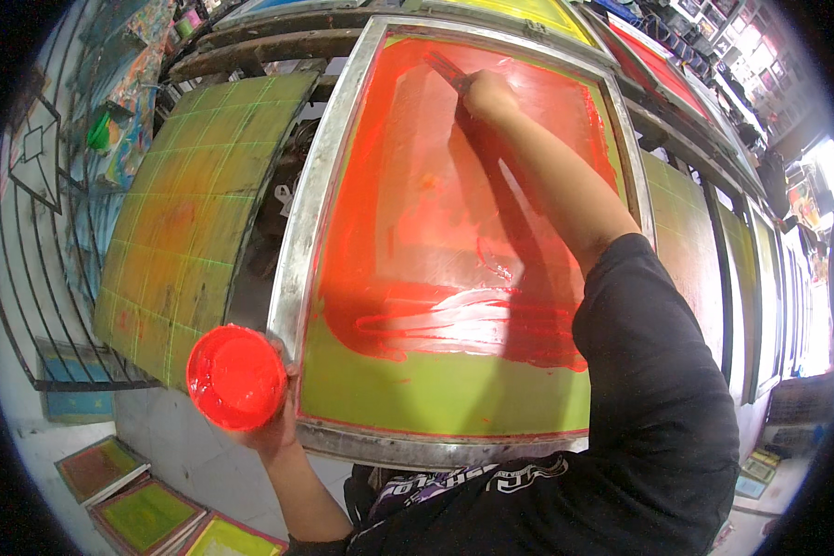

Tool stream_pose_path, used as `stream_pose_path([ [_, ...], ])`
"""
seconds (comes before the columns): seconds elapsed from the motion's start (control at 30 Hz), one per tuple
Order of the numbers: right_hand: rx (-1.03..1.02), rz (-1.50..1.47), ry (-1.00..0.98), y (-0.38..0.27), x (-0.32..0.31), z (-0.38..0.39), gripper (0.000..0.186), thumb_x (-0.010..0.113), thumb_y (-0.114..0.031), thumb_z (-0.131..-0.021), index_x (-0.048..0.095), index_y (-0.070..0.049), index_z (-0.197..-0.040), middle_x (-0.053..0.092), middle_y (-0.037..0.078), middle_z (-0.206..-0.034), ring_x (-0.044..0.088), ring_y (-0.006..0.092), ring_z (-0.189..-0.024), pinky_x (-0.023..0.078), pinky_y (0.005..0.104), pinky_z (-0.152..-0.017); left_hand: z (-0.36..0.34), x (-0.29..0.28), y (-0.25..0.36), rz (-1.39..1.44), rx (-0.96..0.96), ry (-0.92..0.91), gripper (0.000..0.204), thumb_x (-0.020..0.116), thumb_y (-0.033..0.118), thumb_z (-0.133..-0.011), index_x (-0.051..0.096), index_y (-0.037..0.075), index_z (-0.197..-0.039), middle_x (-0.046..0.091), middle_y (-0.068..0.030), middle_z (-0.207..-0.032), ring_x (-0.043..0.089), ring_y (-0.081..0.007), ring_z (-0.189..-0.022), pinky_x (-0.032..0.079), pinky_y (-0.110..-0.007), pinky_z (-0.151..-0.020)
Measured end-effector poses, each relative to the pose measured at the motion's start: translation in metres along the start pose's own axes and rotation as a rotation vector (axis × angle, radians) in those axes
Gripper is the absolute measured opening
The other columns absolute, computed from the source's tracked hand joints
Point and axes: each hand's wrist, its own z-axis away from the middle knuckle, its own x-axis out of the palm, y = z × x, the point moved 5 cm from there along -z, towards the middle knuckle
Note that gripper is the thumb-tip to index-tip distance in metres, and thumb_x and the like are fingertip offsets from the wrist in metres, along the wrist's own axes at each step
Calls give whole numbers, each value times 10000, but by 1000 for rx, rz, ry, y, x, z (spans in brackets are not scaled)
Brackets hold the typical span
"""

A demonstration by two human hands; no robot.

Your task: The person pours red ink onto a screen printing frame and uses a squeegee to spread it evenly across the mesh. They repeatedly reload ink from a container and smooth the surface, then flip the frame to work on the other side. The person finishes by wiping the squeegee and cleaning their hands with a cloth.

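A large screen-printing frame (290,278) with silver metal sides lies in front of me. Its mesh is greenish yellow along the near end, and glossy red ink (473,324) covers most of the rest, pooled thickest in a band near me. At the far left corner of the mesh, my right hand (489,95) is closed around a flat scraper (447,70) smeared with red; its edge is partly hidden. Left of the frame's near corner, my left hand (283,412) grips a round tub of red ink (236,378), tilted so that its open top shows.
A yellow-green board with grid lines (181,213) stands at left, beside black metal bars (28,306). Several smaller screens (148,511) lie on the floor at lower left. More frames (663,69) line the far side and right.
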Motion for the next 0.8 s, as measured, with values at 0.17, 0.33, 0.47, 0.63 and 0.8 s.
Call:
stream_pose_path([
  [0.17,-106,59,41,-9,-2,4,194,537,-202,-783,655,-142,-925,641,129,-838,618,273,-782,462,377,-706,2,-3,2,-44,49,-16,765,645,437,-734,286,120,-1332,314,-185,-1306,295,-352,-1195,357,-525,-875],
  [0.33,-169,20,6,-14,-4,12,215,534,-216,-784,639,-158,-961,636,128,-850,609,269,-765,455,373,-711,4,-7,4,-74,56,28,799,681,427,-703,292,124,-1332,320,-185,-1302,302,-363,-1190,362,-527,-877],
  [0.47,-174,-15,-101,-18,-4,17,232,535,-177,-775,630,-156,-986,639,123,-852,609,246,-769,453,358,-705,3,-6,3,-38,50,66,808,703,396,-689,293,129,-1332,319,-184,-1305,308,-371,-1186,367,-528,-868],
  [0.63,-297,22,-26,-26,-6,29,262,544,-170,-802,606,-145,-1055,641,113,-855,600,194,-763,455,337,-696,4,-3,2,-67,60,28,781,671,409,-717,285,130,-1336,315,-187,-1315,325,-379,-1173,371,-523,-865],
  [0.8,-344,-231,-125,-30,-2,47,238,522,-155,-828,582,-125,-1057,588,108,-733,558,205,-634,443,346,-593,6,-11,9,-174,135,79,772,648,431,-731,280,131,-1338,315,-197,-1317,342,-387,-1164,369,-522,-861],
])
